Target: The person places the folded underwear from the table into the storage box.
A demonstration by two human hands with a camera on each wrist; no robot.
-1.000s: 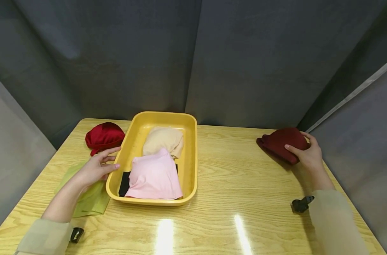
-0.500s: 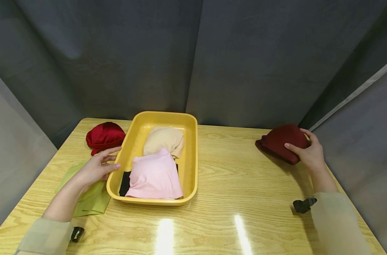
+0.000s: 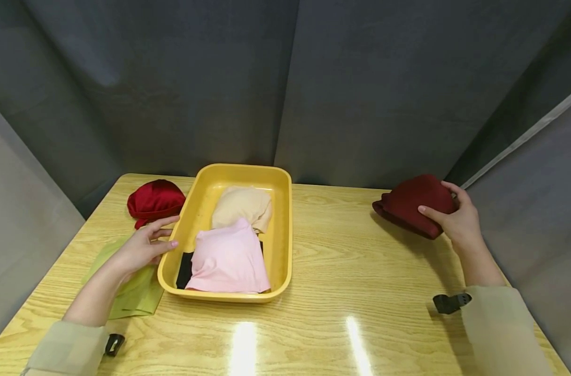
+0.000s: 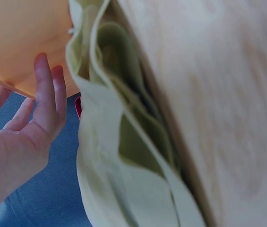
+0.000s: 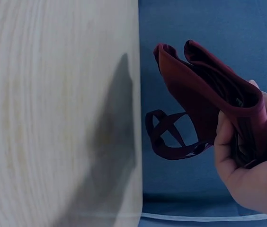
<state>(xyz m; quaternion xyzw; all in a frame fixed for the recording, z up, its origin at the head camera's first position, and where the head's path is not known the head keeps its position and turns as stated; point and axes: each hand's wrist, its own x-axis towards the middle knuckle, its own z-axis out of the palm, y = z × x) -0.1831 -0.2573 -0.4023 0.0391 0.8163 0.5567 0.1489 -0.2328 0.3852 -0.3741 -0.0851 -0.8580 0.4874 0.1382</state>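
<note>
My right hand (image 3: 464, 224) grips a folded maroon bra (image 3: 414, 203) above the table's right side, thumb on the near face. In the right wrist view the bra (image 5: 204, 90) is doubled over, with thin straps (image 5: 171, 149) hanging loose. My left hand (image 3: 137, 249) rests at the left rim of a yellow tray (image 3: 285, 250), its fingers fairly straight against the tray's outside. Inside the tray lie a pink garment (image 3: 229, 258), a beige garment (image 3: 240, 206) and something black (image 3: 184, 269) partly hidden under the pink one.
A shiny red folded garment (image 3: 156, 201) sits at the back left of the wooden table (image 3: 342, 261). Partly beneath my left forearm lies a green cloth (image 3: 135, 297). Grey curtains (image 3: 360, 94) enclose the table at the back and sides.
My right hand has raised the maroon bra slightly and moved it a little away from me and leftward. The left hand and the tray stay practically where they were.
</note>
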